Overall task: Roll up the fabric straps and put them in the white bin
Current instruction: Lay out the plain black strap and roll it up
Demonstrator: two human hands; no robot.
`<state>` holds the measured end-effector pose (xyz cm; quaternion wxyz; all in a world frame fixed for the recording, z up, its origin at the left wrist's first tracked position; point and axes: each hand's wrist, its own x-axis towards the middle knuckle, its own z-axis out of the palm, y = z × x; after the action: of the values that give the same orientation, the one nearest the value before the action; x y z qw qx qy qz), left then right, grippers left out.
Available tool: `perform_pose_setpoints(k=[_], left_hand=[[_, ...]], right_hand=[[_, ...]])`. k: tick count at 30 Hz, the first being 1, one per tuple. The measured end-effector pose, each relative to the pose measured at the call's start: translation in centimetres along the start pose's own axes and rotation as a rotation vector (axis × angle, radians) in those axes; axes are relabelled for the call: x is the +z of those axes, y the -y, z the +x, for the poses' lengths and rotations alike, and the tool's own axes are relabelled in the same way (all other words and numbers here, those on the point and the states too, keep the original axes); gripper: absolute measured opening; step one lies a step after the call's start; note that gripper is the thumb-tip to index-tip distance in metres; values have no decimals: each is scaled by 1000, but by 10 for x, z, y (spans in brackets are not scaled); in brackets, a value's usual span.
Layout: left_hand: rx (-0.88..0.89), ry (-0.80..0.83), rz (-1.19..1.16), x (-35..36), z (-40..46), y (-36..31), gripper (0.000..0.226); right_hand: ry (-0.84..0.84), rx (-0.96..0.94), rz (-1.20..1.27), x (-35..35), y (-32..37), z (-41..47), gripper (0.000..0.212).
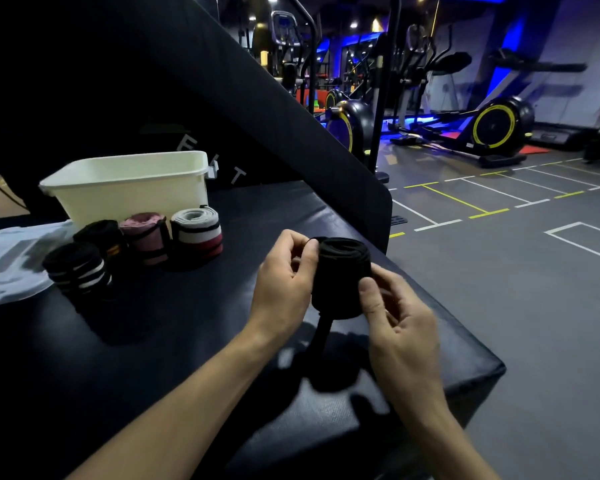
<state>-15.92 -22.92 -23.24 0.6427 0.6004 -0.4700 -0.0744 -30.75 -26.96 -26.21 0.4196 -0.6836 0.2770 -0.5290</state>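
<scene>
Both hands work a black fabric strap (342,271) held above the near right part of a dark padded bench (187,341). The strap is wound into a thick upright roll, with a loose tail hanging from its underside down toward the bench. The left hand (284,282) has its fingers curled at the roll's upper left edge, where thumb and forefinger seem to pinch a thin loop or the strap's end, though black on black makes that hard to read. The right hand (399,320) cups the roll from the right and below, thumb pressed flat against its front and the other fingers bent behind it. Farther back on the left of the bench sits the white bin (129,192), its inside hidden from this angle. Just in front of the bin stand four finished rolls in a loose cluster: a grey, white and dark red roll (196,233) on the right, a pink roll (145,237) touching its left side, a black roll with an orange mark (99,237) next to that, and a black roll with white stripes (77,268) nearest the camera. Crumpled clear plastic packaging (11,258) lies at the left edge. Beyond the bench, exercise machines (492,126) stand on a grey floor (499,271) marked with white and yellow lines.
</scene>
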Motion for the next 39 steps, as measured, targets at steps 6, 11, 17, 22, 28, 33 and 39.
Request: perform_pose_setpoints(k=[6,11,17,22,28,33,39], left_hand=[[27,112,-19,6,-4,-5,21],[-3,332,-143,-5,3,-1,14],[-11,308,-150,-14,5,-3,9],[-179,344,-214,-22,11,-5,15],[-251,534,-161,-34,14,-3,23],[-124,575,18,-29,13,3,25],[-137,605,60,-31,16,-1,31]], right_hand=[[100,-24,-87,10,-6,1,65],[72,-68,-111,-3,-7,8,62],[165,-66,9,-7,-1,6,53],[343,-56,99,-13,7,4,54],[511,-28,120,-24,4,5,58],[452,-46,44,-28,-2,4,71],[505,5,173,-29,-1,5,65]])
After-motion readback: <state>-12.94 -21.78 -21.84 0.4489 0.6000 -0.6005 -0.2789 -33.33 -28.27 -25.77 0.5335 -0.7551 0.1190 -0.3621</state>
